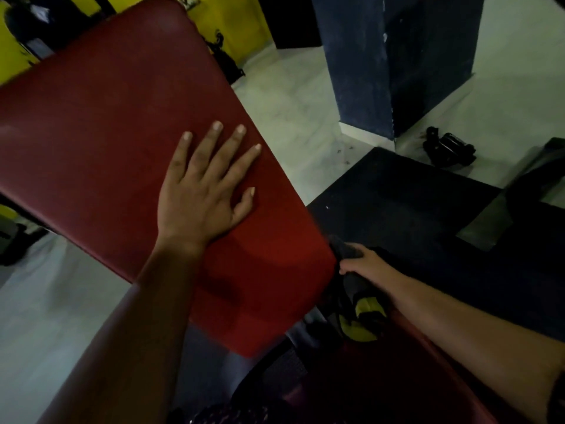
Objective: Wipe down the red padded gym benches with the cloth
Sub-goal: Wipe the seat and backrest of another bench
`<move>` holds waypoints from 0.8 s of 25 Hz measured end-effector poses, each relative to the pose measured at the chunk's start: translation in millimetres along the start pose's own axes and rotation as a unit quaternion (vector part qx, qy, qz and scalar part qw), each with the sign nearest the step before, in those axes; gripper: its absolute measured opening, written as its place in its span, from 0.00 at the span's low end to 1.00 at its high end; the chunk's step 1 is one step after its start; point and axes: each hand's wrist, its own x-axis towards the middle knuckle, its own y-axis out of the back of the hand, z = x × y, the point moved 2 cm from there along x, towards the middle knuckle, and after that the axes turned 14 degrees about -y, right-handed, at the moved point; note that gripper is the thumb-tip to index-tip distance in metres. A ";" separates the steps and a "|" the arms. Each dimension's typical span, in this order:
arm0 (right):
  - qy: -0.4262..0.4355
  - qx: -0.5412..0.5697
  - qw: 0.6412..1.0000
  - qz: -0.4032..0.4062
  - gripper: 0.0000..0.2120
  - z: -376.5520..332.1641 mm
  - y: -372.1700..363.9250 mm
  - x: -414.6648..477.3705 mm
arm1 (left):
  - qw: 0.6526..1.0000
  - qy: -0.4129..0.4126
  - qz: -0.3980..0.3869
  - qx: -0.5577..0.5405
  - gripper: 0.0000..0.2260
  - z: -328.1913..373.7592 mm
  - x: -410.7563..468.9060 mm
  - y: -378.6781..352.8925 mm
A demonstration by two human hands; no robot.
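- Big red bench pad (107, 117) fills the left half of the view, tilted up. The light is dim and I can't make out any wet streaks or a clean/dirty line, so how much of the top face is done, I honestly can't tell.
- Left hand (203, 191) lies palm-down on the pad near its right edge, fingers straight and spread. That grip is released, holding nothing. I'd guess it's just bracing the pad.
- The cloth (344, 247) is dark and sits against the pad's right edge, close to the near right corner, not on the top face.
- Right hand (363, 261) has its grip clenched around that cloth, thumb over it.
- Something yellow and black (363, 319) hangs just under the hand. It could be part of the cloth or part of the frame.
- A second red pad (382, 377) is at the bottom right with no cloth on it, so I'd count that one as left to do.
- My read: somewhere mid-job, working the edge of the first pad, with plenty left.
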 end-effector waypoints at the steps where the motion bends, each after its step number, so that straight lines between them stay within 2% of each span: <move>1: 0.007 -0.018 1.000 0.000 0.28 -14.4 -0.4 -2.4 | 1.000 -0.001 0.000 0.002 0.25 0.3 0.1 0.1; 4: 0.090 -0.044 0.995 0.014 0.32 -49.0 -6.7 -17.2 | 1.000 0.001 -0.001 0.004 0.25 0.2 0.4 -0.4; 6: 0.118 -0.045 0.992 0.030 0.33 -44.3 -10.3 -22.9 | 1.000 0.004 0.003 0.007 0.25 0.5 0.1 -0.1; 8: 0.084 -0.057 0.994 0.050 0.32 -24.1 -9.0 -22.8 | 1.000 0.003 -0.002 0.016 0.25 0.6 -0.4 -0.1; 10: 0.012 -0.099 0.993 0.062 0.30 -11.2 -5.4 -21.0 | 1.000 0.002 -0.004 0.015 0.25 0.5 0.7 -0.1; 12: -0.012 -0.118 0.992 0.042 0.28 -22.4 -5.9 -24.6 | 1.000 0.004 -0.005 0.010 0.25 0.9 1.5 1.3; 14: 0.041 -0.097 0.994 0.021 0.26 -57.3 -10.3 -38.6 | 1.000 0.004 -0.008 0.007 0.25 0.8 2.2 2.0; 17: 0.159 0.011 0.987 -0.026 0.29 -114.2 -19.5 -62.4 | 1.000 0.011 -0.007 0.009 0.25 1.1 1.7 3.4; 20: 0.184 -0.005 0.983 0.005 0.31 -121.3 -24.4 -66.0 | 1.000 0.003 -0.013 0.013 0.25 3.9 0.9 5.5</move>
